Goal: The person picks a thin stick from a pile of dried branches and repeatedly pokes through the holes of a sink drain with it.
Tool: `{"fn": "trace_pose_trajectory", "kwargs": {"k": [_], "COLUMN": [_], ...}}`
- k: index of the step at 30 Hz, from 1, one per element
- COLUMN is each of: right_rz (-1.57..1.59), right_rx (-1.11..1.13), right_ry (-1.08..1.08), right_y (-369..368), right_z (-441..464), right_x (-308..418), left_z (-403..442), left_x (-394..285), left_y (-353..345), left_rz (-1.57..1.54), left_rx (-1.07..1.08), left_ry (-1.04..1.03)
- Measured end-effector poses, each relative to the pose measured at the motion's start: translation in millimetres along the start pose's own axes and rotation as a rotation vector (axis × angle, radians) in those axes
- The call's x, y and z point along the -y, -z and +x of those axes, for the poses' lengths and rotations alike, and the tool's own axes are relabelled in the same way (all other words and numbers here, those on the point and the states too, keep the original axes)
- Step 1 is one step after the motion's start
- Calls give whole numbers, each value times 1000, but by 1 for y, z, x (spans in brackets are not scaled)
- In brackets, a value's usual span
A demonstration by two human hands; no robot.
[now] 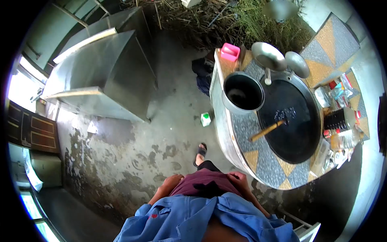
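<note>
While the left hand sits against the left edge of the maroon cloth, finger closure can't be told; cloth spans between both hands, next to the blue shirt, likely light, limp, tough, best pinched at side edges; right hand touches the right edge, grip equally unclear.

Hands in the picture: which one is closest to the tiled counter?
The right hand, on the tiled counter side of the maroon clothing; the left hand is on the opposite side, farther away.
</note>
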State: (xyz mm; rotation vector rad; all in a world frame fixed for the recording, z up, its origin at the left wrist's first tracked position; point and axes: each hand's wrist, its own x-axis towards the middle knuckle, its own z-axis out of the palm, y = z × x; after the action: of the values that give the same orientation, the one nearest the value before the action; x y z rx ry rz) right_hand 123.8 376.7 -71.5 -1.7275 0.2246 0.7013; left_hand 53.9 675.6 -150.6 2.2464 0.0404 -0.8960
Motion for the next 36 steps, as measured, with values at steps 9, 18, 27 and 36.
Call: {"fn": "trace_pose_trajectory", "kwargs": {"k": [9, 18, 27, 36], "right_rz": [227, 28, 55, -39], "right_rx": [287, 195, -14, -95], "right_ry": [116, 142, 86, 58], "right_y": [-43, -45, -98, -140], "right_z": [128, 184, 266, 361], "right_x": [85, 127, 217, 278], "left_z": [3, 77, 191, 306], "left_x": [29, 52, 64, 38], "left_y": [98, 149, 332, 507], "left_rz": [-79, -44, 125, -16], "left_rx": [-83, -116, -96, -179], "left_ry": [164, 166, -58, -288]}}
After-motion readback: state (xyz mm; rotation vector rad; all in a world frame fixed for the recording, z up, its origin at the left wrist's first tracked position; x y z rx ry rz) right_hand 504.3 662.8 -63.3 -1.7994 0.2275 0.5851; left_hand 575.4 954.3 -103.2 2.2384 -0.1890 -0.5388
